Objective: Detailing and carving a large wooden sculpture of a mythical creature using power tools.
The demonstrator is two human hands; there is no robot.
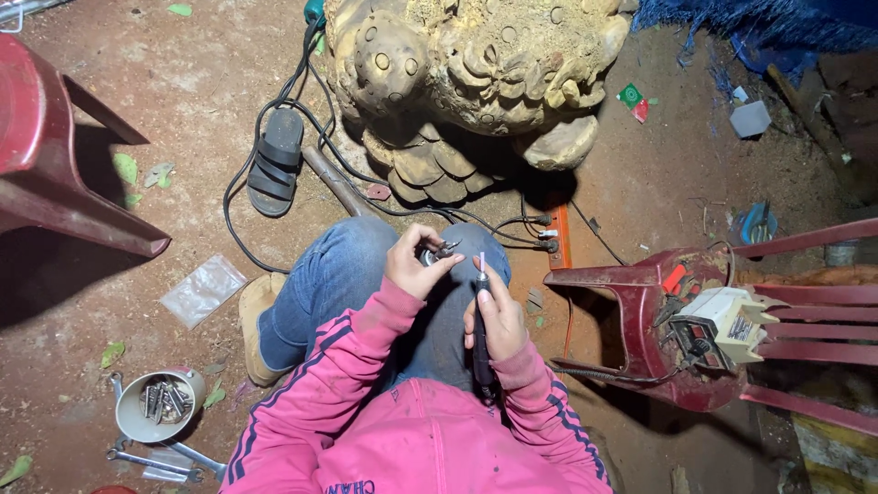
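Observation:
I sit over my jeans-clad knees in a pink jacket. My left hand (416,263) pinches a small dark metal bit (445,249) above my lap. My right hand (498,320) is wrapped around a slim black rotary handpiece (481,316), its tip pointing up toward the bit. The handpiece's lower end runs down to my right sleeve. A large carved wooden figure (476,82) with scales and round knobs stands on the dirt floor just beyond my knees.
A red plastic chair (677,320) at right carries a white power unit (727,325). Black cables (274,110) loop by a sandal (276,160). A tin of bits (160,404) and wrenches (155,462) lie at lower left. Another red chair (46,155) stands far left.

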